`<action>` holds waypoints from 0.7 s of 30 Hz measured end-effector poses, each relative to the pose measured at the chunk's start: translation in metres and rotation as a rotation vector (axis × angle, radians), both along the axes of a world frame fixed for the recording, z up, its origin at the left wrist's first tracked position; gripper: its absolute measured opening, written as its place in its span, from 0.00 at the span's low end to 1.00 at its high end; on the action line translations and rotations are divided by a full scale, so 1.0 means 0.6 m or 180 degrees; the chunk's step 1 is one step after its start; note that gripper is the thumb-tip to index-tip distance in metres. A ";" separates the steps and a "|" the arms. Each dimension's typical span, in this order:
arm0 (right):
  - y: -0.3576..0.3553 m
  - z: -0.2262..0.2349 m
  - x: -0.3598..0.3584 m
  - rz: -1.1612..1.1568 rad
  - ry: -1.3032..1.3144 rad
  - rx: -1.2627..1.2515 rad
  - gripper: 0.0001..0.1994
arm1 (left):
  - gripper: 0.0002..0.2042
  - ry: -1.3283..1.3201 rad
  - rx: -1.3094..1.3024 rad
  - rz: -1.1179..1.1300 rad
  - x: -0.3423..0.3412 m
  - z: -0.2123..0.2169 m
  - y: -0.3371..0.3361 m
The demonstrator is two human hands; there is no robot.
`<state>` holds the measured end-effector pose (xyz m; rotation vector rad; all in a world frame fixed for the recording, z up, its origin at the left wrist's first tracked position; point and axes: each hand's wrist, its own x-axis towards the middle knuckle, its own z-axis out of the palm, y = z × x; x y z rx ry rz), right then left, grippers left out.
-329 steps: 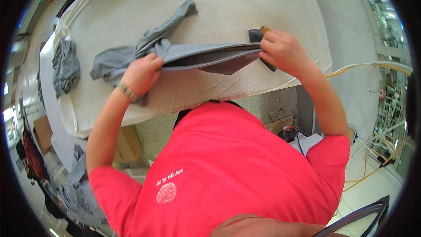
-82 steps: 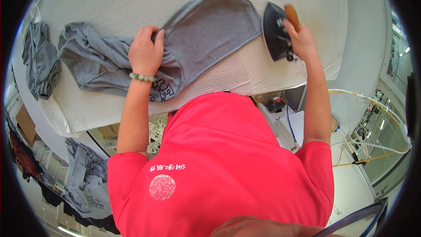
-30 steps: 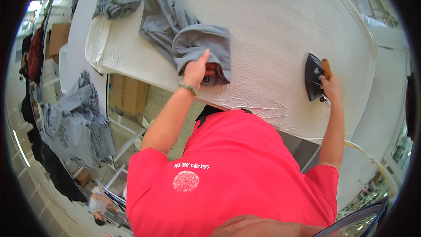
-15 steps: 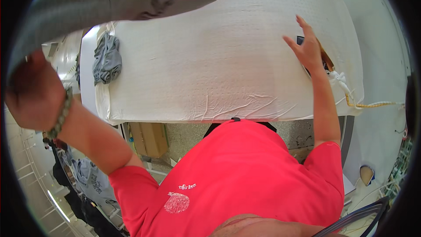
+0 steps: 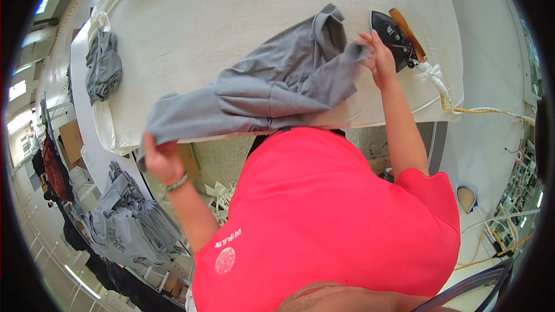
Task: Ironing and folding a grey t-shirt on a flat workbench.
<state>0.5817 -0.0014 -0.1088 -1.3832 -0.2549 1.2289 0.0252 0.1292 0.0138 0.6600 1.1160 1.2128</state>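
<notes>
A grey knit garment (image 5: 248, 92) stretches slantwise over the near part of the padded white ironing table (image 5: 191, 40); folds hide whether it is a top or trousers. Its left end is gripped by my left hand (image 5: 163, 160), just off the table's front edge, with a bead bracelet on the wrist. My right hand (image 5: 378, 62) pinches the loose right end, which is slightly blurred. Close beyond that hand rests a black iron (image 5: 393, 40) with a wooden handle, wrapped at its cord end in white cloth.
Another crumpled grey garment (image 5: 104, 66) lies at the table's left edge. Several grey garments hang in a bunch (image 5: 130, 219) at lower left. The iron's cord (image 5: 491, 112) runs off to the right. A cardboard box (image 5: 72, 143) stands at left.
The grey garment came down from the raised left hand onto the table. My left hand lowered and moved right; my right hand left the iron and took hold of the garment's other end.
</notes>
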 end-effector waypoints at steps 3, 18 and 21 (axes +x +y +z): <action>-0.052 -0.017 -0.070 -0.0293 -0.0789 -0.0598 0.33 | 0.22 0.0049 -0.0155 -0.0290 0.048 -0.035 0.011; 0.105 0.199 -0.054 -0.2006 -0.1743 0.0643 0.13 | 0.28 -0.1341 0.2153 -0.0447 -0.078 0.169 0.443; 0.081 0.240 -0.080 -0.1980 -0.1628 0.1351 0.13 | 0.30 -0.0997 0.1871 0.0598 -0.160 0.099 0.383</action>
